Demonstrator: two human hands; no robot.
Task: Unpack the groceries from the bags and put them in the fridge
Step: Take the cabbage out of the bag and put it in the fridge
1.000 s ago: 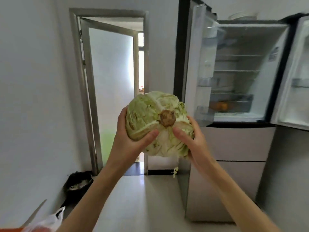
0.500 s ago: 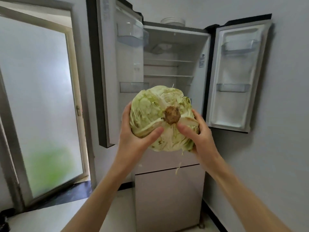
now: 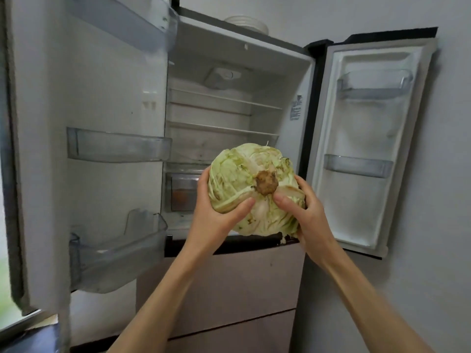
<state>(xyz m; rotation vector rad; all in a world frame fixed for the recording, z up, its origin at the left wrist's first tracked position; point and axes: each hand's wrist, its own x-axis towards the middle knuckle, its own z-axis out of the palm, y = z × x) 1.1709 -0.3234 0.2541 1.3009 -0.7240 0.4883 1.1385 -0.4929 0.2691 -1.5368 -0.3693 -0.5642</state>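
Observation:
A pale green cabbage (image 3: 239,174) with its brown stem end facing me is held up in front of the open fridge (image 3: 219,118). My left hand (image 3: 214,220) grips its left side, thumb across the front. My right hand (image 3: 308,217) grips the right side, thumb pressed just below the stem. The cabbage hangs level with the fridge's lowest shelf and crisper drawer (image 3: 182,192), in which something orange shows faintly. Its far side is hidden.
Both fridge doors stand wide open: left door (image 3: 102,123) with clear bins, right door (image 3: 369,149) with two bins. Glass shelves (image 3: 221,131) look bare. White plates (image 3: 248,22) sit on the fridge top. Closed drawers (image 3: 229,289) lie below. Grey wall at right.
The view has closed in on the fridge and turned to face it squarely. Both hands keep the same grip on the cabbage, now nearer the lower fridge opening.

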